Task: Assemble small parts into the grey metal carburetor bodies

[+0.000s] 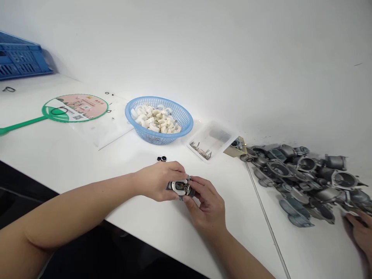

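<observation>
So I've got this small metal housing [180, 187] right between my hands, just above the table [165, 228], with its opening facing up towards me. Left hand [158, 181] is clamped round its left side, fingers over the far edge and thumb along the near one. Right hand [209, 205] has the other side, fingertips at the far right edge and thumb at the near edge, so both hands are pinching the same piece. There's some dark and shiny stuff inside, too small to make out.

Just past my left hand are a couple of little black pieces [161, 159]. Beyond those is a blue basket [155, 138] of white curved parts [157, 118], with a clear tray [219, 135] of thin metal pins [201, 150] beside it. Off right there's a heap of grey metal housings [300, 190], with someone else's hand [362, 232] next to it. Green-rimmed fan [87, 102] lies over on the left, blue crate [26, 60] behind it.
</observation>
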A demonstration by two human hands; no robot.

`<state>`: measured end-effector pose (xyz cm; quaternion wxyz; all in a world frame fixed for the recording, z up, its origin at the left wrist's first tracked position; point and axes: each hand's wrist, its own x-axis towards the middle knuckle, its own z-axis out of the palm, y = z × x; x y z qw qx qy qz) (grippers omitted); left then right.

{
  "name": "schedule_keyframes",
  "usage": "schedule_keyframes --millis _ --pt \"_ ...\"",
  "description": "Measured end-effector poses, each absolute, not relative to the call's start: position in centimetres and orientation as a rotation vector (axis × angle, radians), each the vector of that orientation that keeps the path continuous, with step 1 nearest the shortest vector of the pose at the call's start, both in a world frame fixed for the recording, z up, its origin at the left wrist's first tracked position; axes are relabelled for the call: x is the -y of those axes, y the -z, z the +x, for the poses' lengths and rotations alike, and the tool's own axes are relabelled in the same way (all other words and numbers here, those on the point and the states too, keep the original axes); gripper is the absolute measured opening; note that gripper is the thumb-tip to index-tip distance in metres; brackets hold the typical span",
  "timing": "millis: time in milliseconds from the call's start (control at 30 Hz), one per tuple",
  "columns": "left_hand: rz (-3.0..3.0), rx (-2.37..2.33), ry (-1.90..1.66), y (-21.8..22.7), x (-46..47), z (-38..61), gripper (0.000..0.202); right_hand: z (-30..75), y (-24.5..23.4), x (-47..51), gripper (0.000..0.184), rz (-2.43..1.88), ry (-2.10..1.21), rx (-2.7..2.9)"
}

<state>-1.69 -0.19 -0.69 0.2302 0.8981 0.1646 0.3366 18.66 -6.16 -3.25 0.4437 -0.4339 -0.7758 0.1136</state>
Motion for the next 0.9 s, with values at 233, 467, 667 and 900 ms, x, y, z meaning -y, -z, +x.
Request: schedule_keyframes --millis 233,467,667,900 --pt "2.490 -0.435 -0.939 0.61 0.35 -1.60 0.037 18.60 2.93 6.31 0.043 -1.006 -0.397 1.921" --pt "2.512 -0.480 -0.865 0.55 0.68 -1.50 0.035 18.89 3.50 6.19 0.037 -1.035 -0.274 1.933" --pt "2.517 -0.515 -0.882 0.73 0.73 -1.30 0.029 19.00 3.39 6.00 0.033 -1.066 -0.414 1.876" --pt "2.480 -0.527 -0.900 0.77 0.57 -1.28 0.026 19.22 2.84 5.90 0.037 -1.038 -0.690 1.820"
